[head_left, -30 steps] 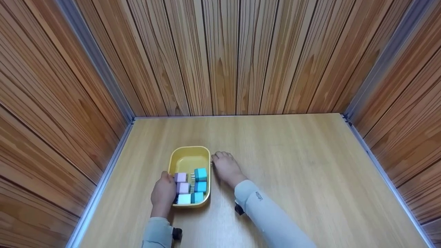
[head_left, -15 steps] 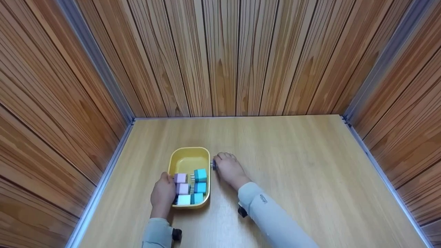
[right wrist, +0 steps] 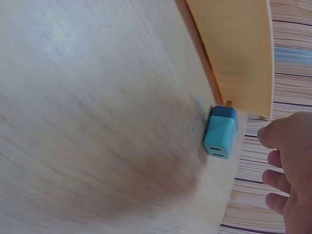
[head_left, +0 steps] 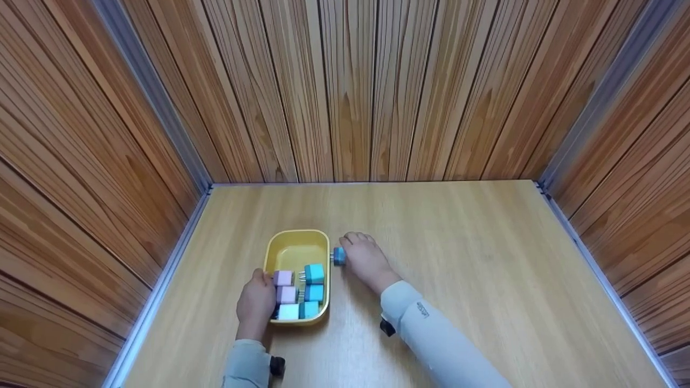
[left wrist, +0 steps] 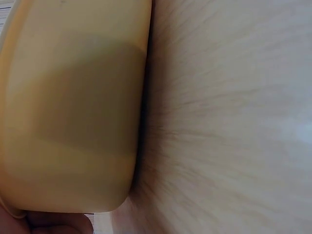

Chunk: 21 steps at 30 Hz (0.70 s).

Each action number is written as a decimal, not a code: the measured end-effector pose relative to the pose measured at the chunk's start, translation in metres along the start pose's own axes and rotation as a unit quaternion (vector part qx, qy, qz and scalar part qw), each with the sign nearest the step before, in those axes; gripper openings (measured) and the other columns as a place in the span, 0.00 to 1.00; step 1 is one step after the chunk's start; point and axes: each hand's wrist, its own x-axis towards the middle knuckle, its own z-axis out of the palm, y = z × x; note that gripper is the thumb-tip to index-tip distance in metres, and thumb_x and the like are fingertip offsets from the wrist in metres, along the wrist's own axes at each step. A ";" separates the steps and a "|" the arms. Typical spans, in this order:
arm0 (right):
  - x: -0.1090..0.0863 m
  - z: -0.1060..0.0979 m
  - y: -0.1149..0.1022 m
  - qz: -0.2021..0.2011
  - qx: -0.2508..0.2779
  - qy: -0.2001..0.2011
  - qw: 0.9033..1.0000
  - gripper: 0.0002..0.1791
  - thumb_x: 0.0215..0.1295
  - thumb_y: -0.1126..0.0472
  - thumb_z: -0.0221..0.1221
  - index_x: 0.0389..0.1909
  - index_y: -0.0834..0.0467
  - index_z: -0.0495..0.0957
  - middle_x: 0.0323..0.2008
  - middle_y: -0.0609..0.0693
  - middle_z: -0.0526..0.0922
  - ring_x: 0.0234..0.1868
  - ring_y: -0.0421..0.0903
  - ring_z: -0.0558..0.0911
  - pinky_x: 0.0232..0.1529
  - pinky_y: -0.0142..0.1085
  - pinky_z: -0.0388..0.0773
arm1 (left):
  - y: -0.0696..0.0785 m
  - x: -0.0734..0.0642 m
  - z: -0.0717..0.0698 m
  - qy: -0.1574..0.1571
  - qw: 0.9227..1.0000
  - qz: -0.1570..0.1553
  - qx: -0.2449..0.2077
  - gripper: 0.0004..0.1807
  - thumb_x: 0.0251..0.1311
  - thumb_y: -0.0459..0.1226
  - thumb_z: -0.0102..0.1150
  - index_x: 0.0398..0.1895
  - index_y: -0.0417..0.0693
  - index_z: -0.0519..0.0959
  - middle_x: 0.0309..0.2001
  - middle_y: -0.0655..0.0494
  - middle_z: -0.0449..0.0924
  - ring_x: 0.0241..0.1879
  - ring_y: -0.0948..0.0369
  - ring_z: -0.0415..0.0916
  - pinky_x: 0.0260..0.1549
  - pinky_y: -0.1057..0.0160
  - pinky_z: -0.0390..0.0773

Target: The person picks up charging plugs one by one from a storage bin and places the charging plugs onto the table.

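A yellow plastic bin (head_left: 298, 254) sits left of centre on the table. My left hand (head_left: 256, 302) grips its left side, thumb at the rim; its fingers (left wrist: 63, 223) show at the bin's corner in the left wrist view. Inside lie several plug chargers: turquoise ones (head_left: 314, 274) along the right, lilac ones (head_left: 283, 278) at the left and a pale one (head_left: 288, 311) in the near end. Outside the right wall, a turquoise charger (right wrist: 220, 132) lies on the table, prongs toward the bin, two slots facing away. My right hand (head_left: 369, 263) is just right of it, fingers loosely bent, holding nothing.
The wooden tabletop (head_left: 458, 258) extends around the bin, mostly to the right. Wood-plank walls (head_left: 345, 97) enclose the back and both sides, with metal rails (head_left: 161, 280) along the table's side edges.
My right hand has let go of the turquoise charger and drawn back to the right, bringing the charger into view beside the bin. The left hand and the bin have stayed in place.
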 end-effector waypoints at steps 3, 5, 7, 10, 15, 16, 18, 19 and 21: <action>-0.001 -0.004 -0.001 -0.006 0.002 0.012 1.000 0.24 0.77 0.58 0.54 0.71 0.57 0.71 0.68 0.55 0.73 0.72 0.53 0.70 0.74 0.48 0.62 | 0.000 0.000 0.000 0.001 1.000 0.004 0.011 0.21 0.81 0.50 0.32 0.61 0.48 0.68 0.40 0.48 0.77 0.38 0.52 0.76 0.32 0.58 0.70; -0.002 -0.007 -0.002 -0.009 0.007 0.019 1.000 0.25 0.76 0.57 0.56 0.70 0.58 0.71 0.68 0.55 0.73 0.72 0.53 0.70 0.74 0.48 0.62 | 0.000 0.000 0.000 0.002 1.000 0.008 0.019 0.22 0.82 0.50 0.31 0.63 0.46 0.67 0.40 0.48 0.77 0.38 0.52 0.76 0.32 0.58 0.71; -0.002 -0.010 -0.005 -0.014 0.003 0.026 1.000 0.26 0.75 0.55 0.58 0.70 0.58 0.71 0.68 0.55 0.73 0.71 0.53 0.70 0.74 0.48 0.62 | 0.000 0.000 0.000 0.004 1.000 0.009 0.028 0.23 0.82 0.50 0.30 0.64 0.46 0.66 0.41 0.47 0.78 0.38 0.52 0.76 0.33 0.57 0.71; -0.002 -0.014 -0.009 -0.020 0.000 0.035 0.999 0.27 0.75 0.53 0.59 0.70 0.58 0.71 0.68 0.55 0.73 0.71 0.53 0.70 0.74 0.47 0.63 | 0.000 0.001 0.000 -0.001 1.000 0.004 0.028 0.25 0.82 0.50 0.29 0.67 0.45 0.64 0.43 0.47 0.78 0.40 0.52 0.76 0.34 0.57 0.72; -0.002 -0.017 -0.017 -0.026 0.011 0.035 0.999 0.29 0.75 0.50 0.59 0.71 0.56 0.70 0.68 0.54 0.73 0.71 0.52 0.70 0.74 0.48 0.63 | 0.000 0.000 -0.001 -0.009 1.000 -0.007 0.019 0.27 0.82 0.51 0.29 0.72 0.45 0.60 0.45 0.46 0.77 0.42 0.51 0.76 0.36 0.58 0.72; -0.002 -0.018 -0.018 -0.026 0.014 0.034 0.999 0.29 0.75 0.50 0.59 0.72 0.56 0.70 0.68 0.53 0.73 0.72 0.52 0.70 0.74 0.48 0.63 | 0.000 0.000 -0.001 -0.010 1.000 -0.007 0.019 0.27 0.82 0.51 0.29 0.72 0.44 0.60 0.45 0.46 0.77 0.42 0.51 0.76 0.36 0.58 0.72; -0.002 -0.017 -0.021 -0.025 0.020 0.032 0.999 0.29 0.75 0.49 0.58 0.72 0.56 0.70 0.68 0.53 0.73 0.71 0.51 0.70 0.74 0.48 0.63 | 0.000 0.000 0.000 -0.011 1.000 -0.009 0.017 0.27 0.82 0.51 0.29 0.72 0.44 0.60 0.46 0.46 0.77 0.43 0.51 0.76 0.36 0.58 0.72; -0.003 -0.017 -0.022 -0.024 0.023 0.031 0.999 0.29 0.75 0.49 0.58 0.72 0.56 0.70 0.68 0.53 0.73 0.71 0.51 0.70 0.74 0.48 0.63 | 0.000 0.000 0.000 -0.011 1.000 -0.010 0.017 0.27 0.82 0.51 0.29 0.72 0.45 0.60 0.46 0.46 0.77 0.43 0.51 0.76 0.37 0.57 0.72; -0.003 -0.017 -0.024 -0.022 0.031 0.029 0.999 0.29 0.75 0.49 0.58 0.72 0.57 0.70 0.68 0.53 0.73 0.71 0.51 0.70 0.74 0.48 0.63 | 0.000 0.000 0.001 -0.013 1.000 -0.016 0.014 0.27 0.82 0.52 0.29 0.72 0.45 0.60 0.48 0.46 0.77 0.44 0.51 0.76 0.39 0.57 0.73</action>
